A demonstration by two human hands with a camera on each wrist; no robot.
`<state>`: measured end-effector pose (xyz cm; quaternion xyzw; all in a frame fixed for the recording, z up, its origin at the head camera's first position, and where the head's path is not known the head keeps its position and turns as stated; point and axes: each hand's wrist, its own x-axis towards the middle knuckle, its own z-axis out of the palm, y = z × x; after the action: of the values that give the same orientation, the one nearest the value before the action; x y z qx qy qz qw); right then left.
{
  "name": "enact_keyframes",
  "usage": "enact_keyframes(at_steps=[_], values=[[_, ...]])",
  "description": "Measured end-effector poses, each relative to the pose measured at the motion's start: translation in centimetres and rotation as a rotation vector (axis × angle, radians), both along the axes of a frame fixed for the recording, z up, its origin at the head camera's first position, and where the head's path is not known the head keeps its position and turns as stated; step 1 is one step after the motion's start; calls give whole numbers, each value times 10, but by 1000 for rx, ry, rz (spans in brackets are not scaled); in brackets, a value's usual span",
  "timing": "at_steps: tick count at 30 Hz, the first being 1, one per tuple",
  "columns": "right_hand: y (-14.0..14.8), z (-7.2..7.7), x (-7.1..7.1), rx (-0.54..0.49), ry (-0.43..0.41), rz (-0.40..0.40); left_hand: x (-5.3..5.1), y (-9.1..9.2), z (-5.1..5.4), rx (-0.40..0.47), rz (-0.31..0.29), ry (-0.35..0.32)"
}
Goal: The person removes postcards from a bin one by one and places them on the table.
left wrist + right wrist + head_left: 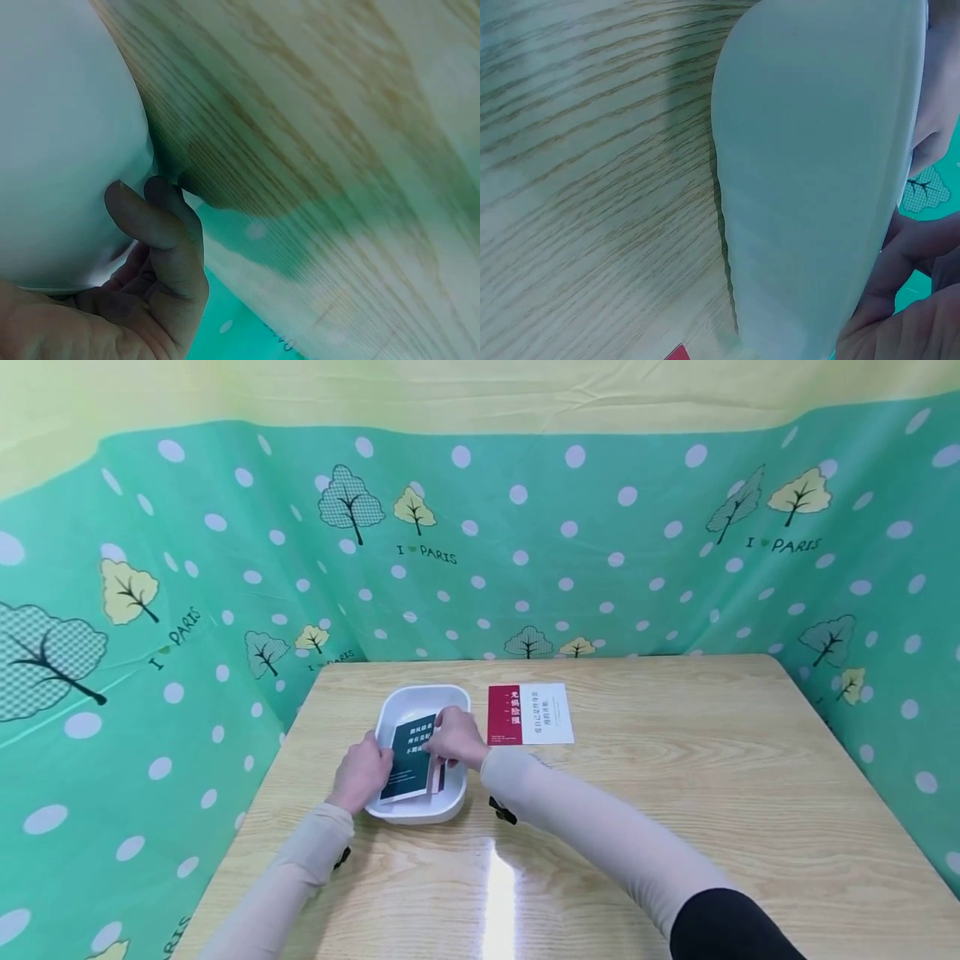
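A white plastic basin [448,814] stands on the left half of the table. My left hand [363,774] holds its left rim, thumb on top; in the left wrist view that hand's [161,277] fingers bend against the outer wall. Inside the basin lies a dark green card [408,764] with white characters, tilted, with a pinkish card [436,777] partly showing under its right edge. Reaching over the right rim, my right hand [459,739] pinches the green card's right edge. The right wrist view shows the hand [911,300] behind the basin wall [810,165], its fingertips hidden.
Right of the basin, a red and white card [531,714] with printed characters lies flat on the wood-grain table [675,777]. A green dotted cloth [570,527] with tree prints hangs behind and along both sides.
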<state>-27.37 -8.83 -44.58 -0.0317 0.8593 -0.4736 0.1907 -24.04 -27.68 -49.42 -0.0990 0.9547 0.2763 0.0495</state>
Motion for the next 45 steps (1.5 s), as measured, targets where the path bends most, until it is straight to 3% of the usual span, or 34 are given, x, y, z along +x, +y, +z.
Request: enact_keyframes(at_steps=[24, 45], values=[[-2, -3, 0, -1, 25, -23, 0, 0, 2, 13, 12, -36], [5, -9, -1, -64, 42, -38, -1, 0, 1, -1, -2, -3]])
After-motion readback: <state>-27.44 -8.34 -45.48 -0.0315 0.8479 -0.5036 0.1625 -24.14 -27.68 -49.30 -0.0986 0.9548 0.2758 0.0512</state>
